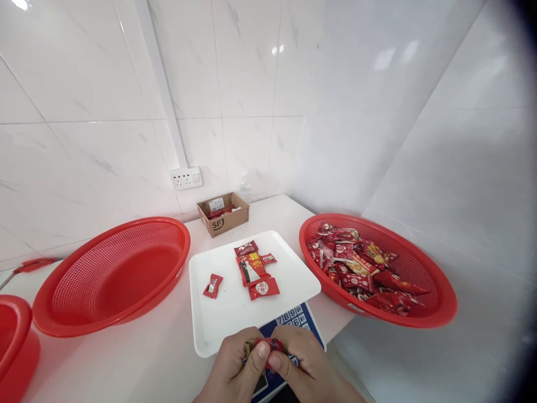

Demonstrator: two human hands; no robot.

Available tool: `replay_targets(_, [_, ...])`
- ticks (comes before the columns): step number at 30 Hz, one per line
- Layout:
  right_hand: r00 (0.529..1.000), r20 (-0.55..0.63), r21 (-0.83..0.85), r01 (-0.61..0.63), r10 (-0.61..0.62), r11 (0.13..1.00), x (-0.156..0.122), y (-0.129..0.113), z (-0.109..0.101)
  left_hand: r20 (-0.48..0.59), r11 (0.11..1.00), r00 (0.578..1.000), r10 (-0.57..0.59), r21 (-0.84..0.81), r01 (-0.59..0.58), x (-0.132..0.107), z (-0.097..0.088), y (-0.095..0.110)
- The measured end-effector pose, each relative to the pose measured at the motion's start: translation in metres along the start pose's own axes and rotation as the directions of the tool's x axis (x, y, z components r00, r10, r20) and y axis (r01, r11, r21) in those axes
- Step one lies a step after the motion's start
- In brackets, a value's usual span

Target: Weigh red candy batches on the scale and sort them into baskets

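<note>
Both my left hand [242, 364] and my right hand [298, 358] are closed on one small red wrapped candy [272, 345], thumbs together on its front. They are in front of a blue scale keypad [300, 319], which they partly cover. Beyond them lies a white tray [218, 322]. On it, several red packets are grouped together, among them a packet with a printed figure [252, 270] and a packet with a round white label [264, 288]. A small red candy [213, 286] lies apart to the left.
At right, a red plastic basket [444, 291] holds many red snack packets [356, 268]. An empty red basket [126, 268] stands left, with part of another red basket [17, 347] beside it. A cardboard box [229, 223] with packets sits near the wall, under a socket [187, 178].
</note>
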State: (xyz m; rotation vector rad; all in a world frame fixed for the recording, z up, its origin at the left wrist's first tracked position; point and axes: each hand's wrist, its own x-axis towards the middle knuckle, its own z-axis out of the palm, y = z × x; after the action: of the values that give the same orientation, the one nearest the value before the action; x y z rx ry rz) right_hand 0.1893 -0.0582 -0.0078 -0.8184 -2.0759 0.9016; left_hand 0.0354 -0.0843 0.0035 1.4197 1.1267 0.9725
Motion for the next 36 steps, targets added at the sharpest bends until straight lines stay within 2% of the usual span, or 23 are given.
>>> replay_targets(4, [0.997, 0.015, 0.021, -0.077, 0.077, 0.997, 0.001, 0.002, 0.000, -0.001, 1.000, 1.000, 0.008, 0.004, -0.008, 0.000, -0.003, -0.001])
replay_targets(9, [0.987, -0.044, 0.110, -0.151, 0.156, 0.982, 0.004, 0.000, -0.001, -0.007, 0.995, 0.998, 0.056, 0.086, -0.055, 0.001, -0.007, -0.008])
replay_targets(11, [0.982, -0.073, 0.093, -0.168, 0.175, 0.981, 0.007, 0.001, -0.007, -0.059, 0.979, 0.990, 0.129, 0.167, -0.117, -0.001, -0.010, -0.009])
replay_targets(13, [0.964, -0.149, 0.068, -0.214, 0.222, 0.975, 0.011, 0.007, -0.016, -0.158, 0.946, 0.965, 0.209, 0.283, -0.158, -0.002, -0.015, -0.010])
replay_targets(15, [0.921, -0.254, 0.036, -0.298, 0.297, 0.954, 0.017, 0.018, -0.028, -0.264, 0.893, 0.921, 0.286, 0.421, -0.157, -0.001, -0.024, -0.011])
replay_targets(17, [0.878, -0.340, -0.034, -0.370, 0.337, 0.929, 0.024, 0.033, -0.041, -0.304, 0.811, 0.875, 0.376, 0.565, -0.152, 0.001, -0.036, -0.014])
replay_targets(19, [0.874, -0.379, -0.154, -0.385, 0.306, 0.910, 0.031, 0.049, -0.050, -0.288, 0.704, 0.837, 0.466, 0.694, -0.153, 0.005, -0.048, -0.018])
replay_targets(21, [0.893, -0.382, -0.300, -0.365, 0.239, 0.882, 0.037, 0.061, -0.054, -0.258, 0.607, 0.815, 0.519, 0.782, -0.139, 0.010, -0.059, -0.023])
replay_targets(23, [0.917, -0.352, -0.437, -0.337, 0.186, 0.834, 0.042, 0.068, -0.054, -0.243, 0.550, 0.825, 0.510, 0.829, -0.096, 0.014, -0.067, -0.029])
replay_targets(27, [0.961, -0.223, -0.597, -0.269, 0.166, 0.756, 0.051, 0.071, -0.048, -0.237, 0.510, 0.884, 0.402, 0.860, -0.001, 0.018, -0.075, -0.036])
replay_targets(31, [0.978, -0.119, -0.627, -0.207, 0.171, 0.751, 0.056, 0.068, -0.045, -0.228, 0.511, 0.912, 0.340, 0.859, 0.024, 0.021, -0.076, -0.035])
replay_targets(36, [0.977, -0.105, -0.631, -0.211, 0.187, 0.747, 0.057, 0.066, -0.044, -0.209, 0.516, 0.927, 0.312, 0.857, 0.019, 0.030, -0.077, -0.032])
